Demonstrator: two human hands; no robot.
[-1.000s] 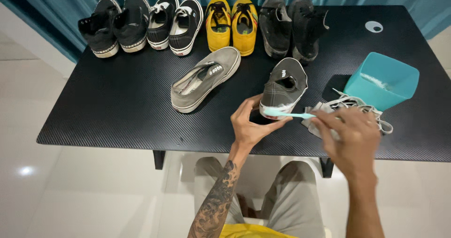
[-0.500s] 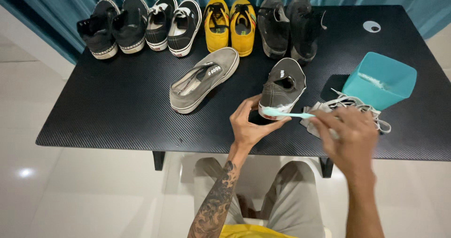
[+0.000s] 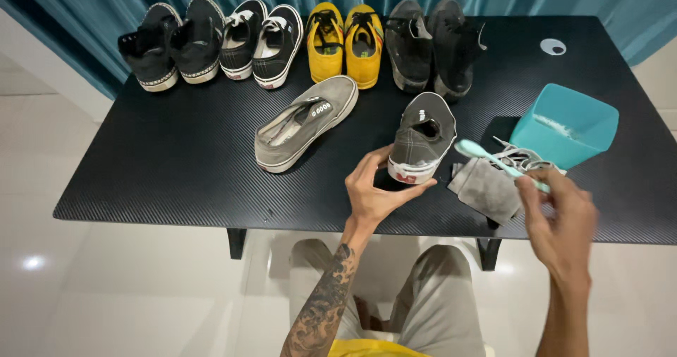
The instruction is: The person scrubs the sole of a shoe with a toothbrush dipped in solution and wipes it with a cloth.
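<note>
Grey canvas sneaker held at the heel, brush lifted off it.

The pale teal toothbrush was against the heel of the grey canvas low-top sneaker a second ago; now its head hangs clear at the shoe's 3 o'clock, so the scrubbing stroke looks paused. The left hand curls its fingers around the white heel rim, gripping the shoe on the black woven-texture surface. The right hand is clenched around the brush handle. A crumpled grey cloth lies under the brush, a teal plastic tub at 2 o'clock, the matching grey sneaker at 10 o'clock, and pairs of black and yellow shoes line the far edge.
</note>
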